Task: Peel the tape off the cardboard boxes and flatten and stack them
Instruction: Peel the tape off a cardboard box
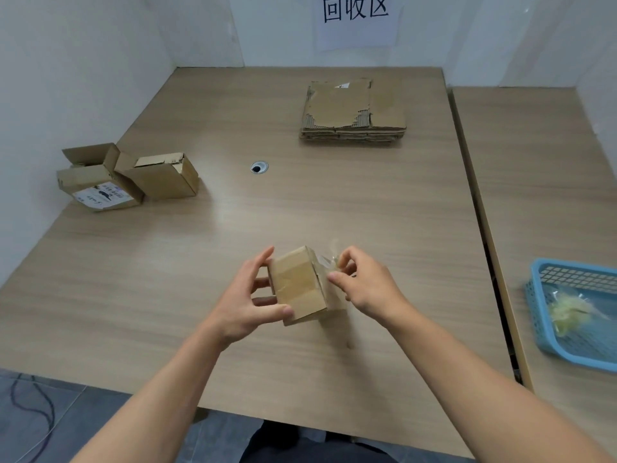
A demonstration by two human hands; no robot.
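Observation:
A small taped cardboard box (300, 285) is held just above the near middle of the wooden table (233, 235). My left hand (247, 300) grips its left side, fingers spread and thumb on the near corner. My right hand (362, 282) is at the box's right side and pinches a strip of clear tape (329, 260) that is lifted off the box's upper right corner. A stack of flattened cardboard boxes (354, 110) lies at the far middle of the table. Two opened boxes stand at the left edge: one with a white label (98, 183) and a plain one (163, 177).
A blue plastic basket (541, 312) with crumpled tape inside sits on the adjoining table at the right. A round cable hole (259, 167) is set in the tabletop. White walls close in the left and back, with a paper sign (355, 20) on the back wall.

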